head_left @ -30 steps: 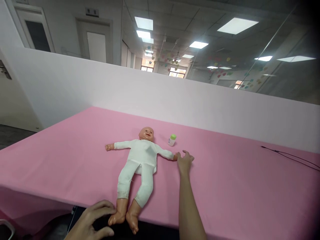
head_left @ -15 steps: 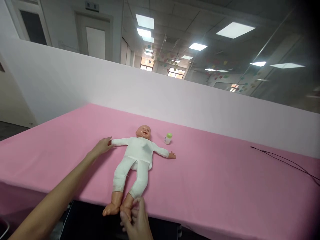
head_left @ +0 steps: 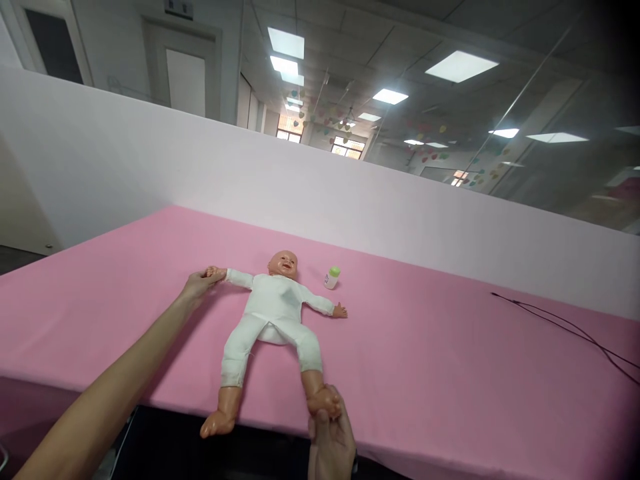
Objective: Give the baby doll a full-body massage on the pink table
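Observation:
A baby doll [head_left: 275,300] in a white cloth body lies face up, its arms spread and its legs apart. At the left, my left hand [head_left: 199,285] is closed on the doll's hand at the end of its outstretched arm. Near the front edge, my right hand [head_left: 333,433] grips the doll's foot on the right side, fingers behind it and thumb in front. The doll's other foot [head_left: 219,421] hangs at the table's front edge, untouched. A small white bottle with a green cap [head_left: 332,277] stands right of the doll's head.
Pink cloth covers the table [head_left: 425,373]. A thin black cable [head_left: 560,323] lies on its right side. A low white partition [head_left: 400,207] runs along the back, with glass above it.
My right hand has taken the doll's foot and moved it right, spreading the legs. My left hand has lifted the doll's hand slightly. The view has shifted a little.

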